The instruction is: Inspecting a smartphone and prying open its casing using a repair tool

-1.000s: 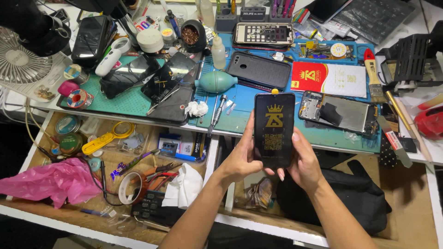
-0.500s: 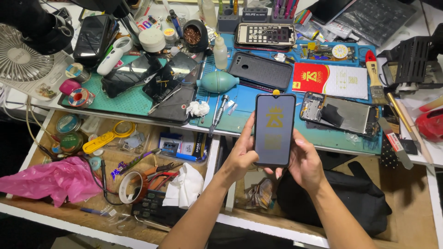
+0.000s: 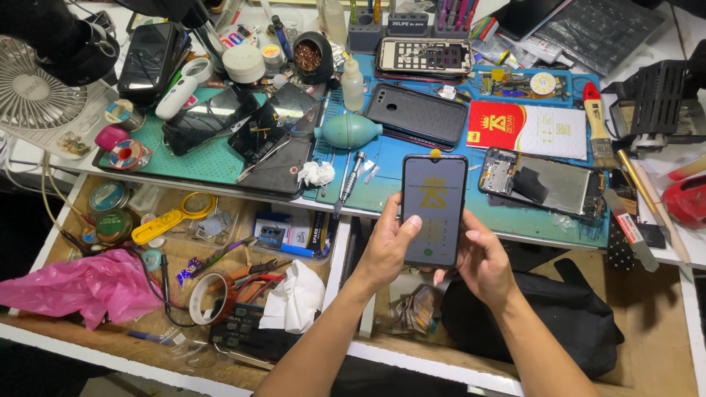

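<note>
White workbench [image 3: 665, 259] carrying blue mat [image 3: 471, 158] and green mat [image 3: 209, 158]. On blue: opened phone [image 3: 544, 184], black case [image 3: 417, 114], teal blower [image 3: 349, 132], screwdriver [image 3: 348, 182]. Open drawers below.

A small white fan [image 3: 33, 88] stands at the far left of the counter [image 3: 684, 254]. On the green mat [image 3: 198, 158] lie dark phone screens. A teal air blower [image 3: 349, 132] and a screwdriver [image 3: 346, 184] lie on the blue mat [image 3: 544, 224]. Near them are a black phone case [image 3: 415, 114], a red and white card [image 3: 526, 129] and an open phone [image 3: 544, 184] with its insides showing. In the open drawer [image 3: 44, 239] lie a pink plastic bag [image 3: 73, 287], a yellow magnifying glass [image 3: 173, 218] and a roll of tape [image 3: 208, 298]. A black bag [image 3: 566, 323] sits lower right.
</note>
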